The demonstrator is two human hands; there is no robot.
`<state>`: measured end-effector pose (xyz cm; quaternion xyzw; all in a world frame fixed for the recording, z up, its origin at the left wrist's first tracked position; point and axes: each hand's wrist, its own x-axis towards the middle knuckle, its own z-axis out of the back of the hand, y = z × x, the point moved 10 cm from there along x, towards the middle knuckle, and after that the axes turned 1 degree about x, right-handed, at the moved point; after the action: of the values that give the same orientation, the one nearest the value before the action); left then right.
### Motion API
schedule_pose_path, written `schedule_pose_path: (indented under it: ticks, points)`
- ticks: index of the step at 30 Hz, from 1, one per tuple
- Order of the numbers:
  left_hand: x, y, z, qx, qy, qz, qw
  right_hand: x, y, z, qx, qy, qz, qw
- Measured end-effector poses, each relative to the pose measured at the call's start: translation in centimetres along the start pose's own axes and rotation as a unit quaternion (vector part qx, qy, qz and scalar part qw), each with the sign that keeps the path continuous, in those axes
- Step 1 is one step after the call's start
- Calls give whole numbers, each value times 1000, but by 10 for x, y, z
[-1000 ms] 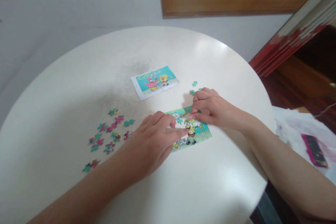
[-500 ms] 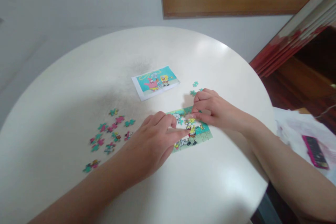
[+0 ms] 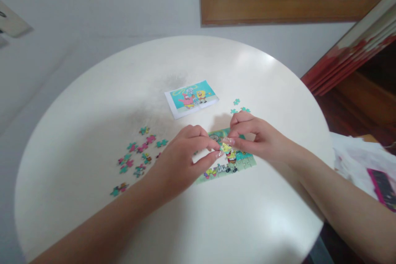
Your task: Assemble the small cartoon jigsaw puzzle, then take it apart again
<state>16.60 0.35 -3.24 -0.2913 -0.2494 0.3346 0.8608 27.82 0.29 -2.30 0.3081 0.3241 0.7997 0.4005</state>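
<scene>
A partly joined jigsaw puzzle (image 3: 247, 161) with cartoon figures lies under my hands. My right hand (image 3: 255, 135) pinches a yellow and teal puzzle piece (image 3: 226, 147) over it, thumb and index finger together. From the left, my left hand (image 3: 188, 152) closes its thumb and index fingertips on the same piece's edge. My fingers hide part of the piece and the middle of the puzzle, so I cannot tell whether the piece touches the pieces below. Left of my left hand, several loose pieces (image 3: 142, 147) are scattered, pink, teal and yellow.
A printed reference picture (image 3: 193, 98) lies behind the puzzle on the round white table (image 3: 222, 222). Several teal pieces (image 3: 236, 102) sit beyond my right hand. At the right, a pink-edged phone (image 3: 382, 187) rests on white plastic (image 3: 352, 156). A wall and window frame (image 3: 278, 8) stand behind.
My left fingertips have lifted from the lower puzzle and come up to the yellow piece by my right fingers. The view has shifted a little to the left.
</scene>
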Motion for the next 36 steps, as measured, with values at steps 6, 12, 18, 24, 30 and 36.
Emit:
schedule_pose_path:
  ticks: [6, 12, 18, 24, 30, 36]
  points:
    - [1, 5, 4, -48, 0, 53, 997, -1, 0, -3, 40, 20, -3, 999]
    - [0, 12, 10, -59, -10, 94, 994, -3, 2, -1, 38, 38, -4, 999]
    - [-1, 11, 11, -40, -38, 84, 995, -1, 1, 2, 47, 13, -5, 999]
    - [-2, 6, 2, -27, -40, 51, 998, 1, 2, 0, 70, -20, 4, 997]
    - [-1, -2, -8, 54, 22, 15, 998, 1, -4, 3, 83, -16, -19, 996]
    - [-8, -23, -15, 164, 67, -72, 982, -5, -19, 17, -21, -6, -70, 997]
